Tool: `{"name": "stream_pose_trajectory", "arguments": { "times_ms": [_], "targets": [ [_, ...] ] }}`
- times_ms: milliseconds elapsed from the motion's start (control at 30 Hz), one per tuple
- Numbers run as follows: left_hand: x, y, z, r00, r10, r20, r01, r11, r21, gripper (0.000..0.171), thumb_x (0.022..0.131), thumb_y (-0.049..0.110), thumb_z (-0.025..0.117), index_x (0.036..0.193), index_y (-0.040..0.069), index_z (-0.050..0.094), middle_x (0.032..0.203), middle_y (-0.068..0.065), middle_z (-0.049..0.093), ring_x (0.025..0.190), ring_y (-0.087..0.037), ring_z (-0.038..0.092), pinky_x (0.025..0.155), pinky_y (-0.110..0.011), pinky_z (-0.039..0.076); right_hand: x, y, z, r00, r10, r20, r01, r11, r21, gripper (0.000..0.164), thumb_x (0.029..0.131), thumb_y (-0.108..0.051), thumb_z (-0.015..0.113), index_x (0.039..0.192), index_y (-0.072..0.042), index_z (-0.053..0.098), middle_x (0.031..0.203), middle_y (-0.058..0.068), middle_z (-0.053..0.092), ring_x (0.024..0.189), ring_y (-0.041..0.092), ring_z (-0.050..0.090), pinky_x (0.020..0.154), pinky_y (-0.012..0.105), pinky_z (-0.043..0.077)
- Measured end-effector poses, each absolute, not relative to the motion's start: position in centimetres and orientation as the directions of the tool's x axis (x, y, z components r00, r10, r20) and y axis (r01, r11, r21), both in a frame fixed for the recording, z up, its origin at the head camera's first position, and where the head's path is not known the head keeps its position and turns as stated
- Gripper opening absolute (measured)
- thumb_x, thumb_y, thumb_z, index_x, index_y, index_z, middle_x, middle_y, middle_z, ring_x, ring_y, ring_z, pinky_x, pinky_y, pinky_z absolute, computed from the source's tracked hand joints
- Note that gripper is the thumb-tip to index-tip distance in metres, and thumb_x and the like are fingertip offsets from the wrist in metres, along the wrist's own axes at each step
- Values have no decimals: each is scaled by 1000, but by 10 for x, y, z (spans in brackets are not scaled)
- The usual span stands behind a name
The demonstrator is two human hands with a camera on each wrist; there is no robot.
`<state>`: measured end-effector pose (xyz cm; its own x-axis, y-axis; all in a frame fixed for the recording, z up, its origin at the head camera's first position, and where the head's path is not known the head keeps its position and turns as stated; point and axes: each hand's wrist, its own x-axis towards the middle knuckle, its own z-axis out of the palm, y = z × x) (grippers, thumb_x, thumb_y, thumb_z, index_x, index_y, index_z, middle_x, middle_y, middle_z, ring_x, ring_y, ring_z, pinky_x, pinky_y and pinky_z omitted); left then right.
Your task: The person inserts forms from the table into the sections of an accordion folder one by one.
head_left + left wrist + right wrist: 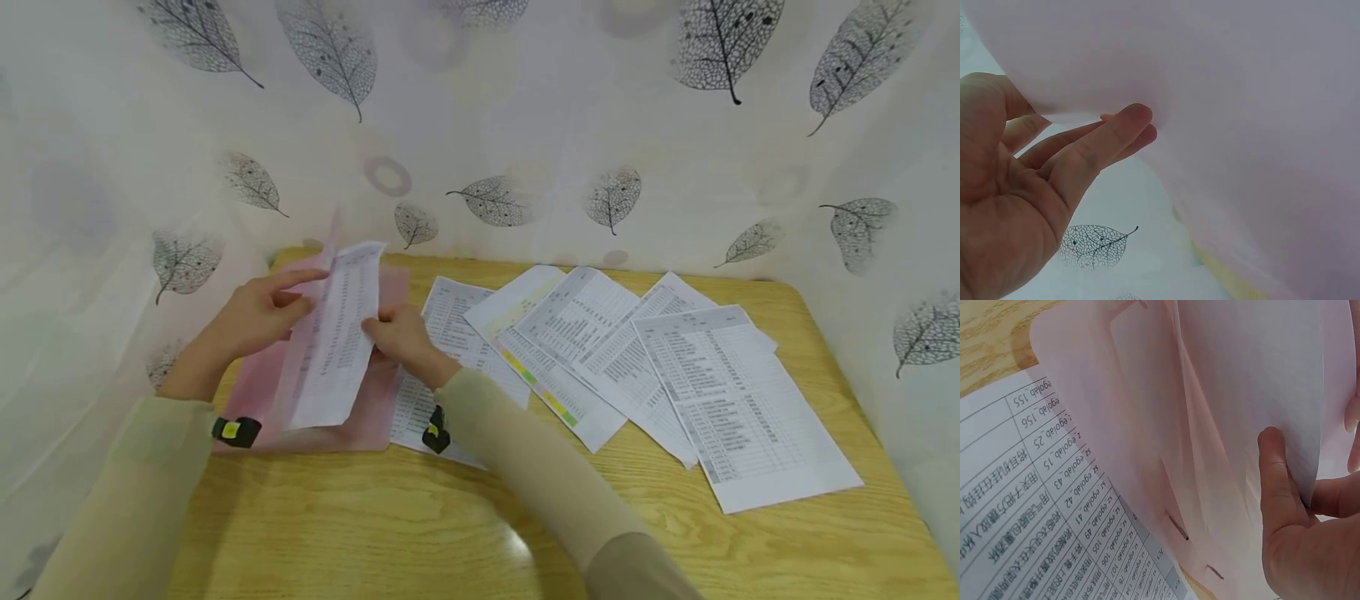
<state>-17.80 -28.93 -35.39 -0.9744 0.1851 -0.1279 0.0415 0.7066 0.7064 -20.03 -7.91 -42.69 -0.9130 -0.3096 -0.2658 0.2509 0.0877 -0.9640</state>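
A pink translucent folder point(258, 379) lies on the left of the table with its cover raised. My left hand point(258, 317) touches that cover with nearly straight fingers. In the left wrist view, the left hand's point(1029, 169) fingertips rest against the pink sheet, and one finger passes behind its edge. A printed sheet of paper point(341, 350) stands tilted over the folder, beside the cover. My right hand point(408, 337) pinches its right edge. The right wrist view shows the right hand's point(1304, 525) thumb on the white paper point(1254, 381); its other fingers are partly hidden.
Several printed sheets fan across the wooden table point(360, 517). One printed sheet point(450, 333) lies next to the folder, under my right forearm. Another sheet point(742, 408) lies farthest right. A leaf-patterned curtain point(525, 125) hangs around the table's back and sides.
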Motion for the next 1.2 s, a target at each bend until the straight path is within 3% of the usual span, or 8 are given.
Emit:
{"name": "stream_pose_trajectory", "arguments": {
  "times_ms": [300,833,1067,1200],
  "targets": [
    [-178,-291,-353,-979,186,-89,76,728,681,49,108,24,57,156,16,53,128,-30,69,92,-15,68,68,-27,58,-202,-87,-425,-912,-305,-276,255,109,-961,26,102,-11,63,112,10,76,98,25,78,84,40,79,59,34,63],
    [-178,-289,-351,-979,183,-85,77,728,681,49,108,26,56,156,17,53,130,-30,68,91,-11,68,68,-27,58,-203,-98,-424,-937,-188,-293,271,134,-953,19,96,-14,76,98,5,79,90,20,79,75,30,79,59,28,61],
    [-178,-289,-351,-979,187,-81,81,720,689,48,108,25,57,155,16,53,126,-29,70,87,-8,67,68,-27,58,-203,-99,-425,-944,-157,-291,267,153,-951,20,94,-16,80,91,3,77,77,13,76,55,12,65,54,25,58],
    [-178,-289,-351,-979,185,-89,74,722,688,49,108,26,56,156,17,53,127,-29,70,89,-10,68,69,-27,58,-204,-97,-425,-936,-171,-307,287,131,-949,20,94,-15,79,95,4,76,78,15,76,55,13,66,53,26,58]
  ]
}}
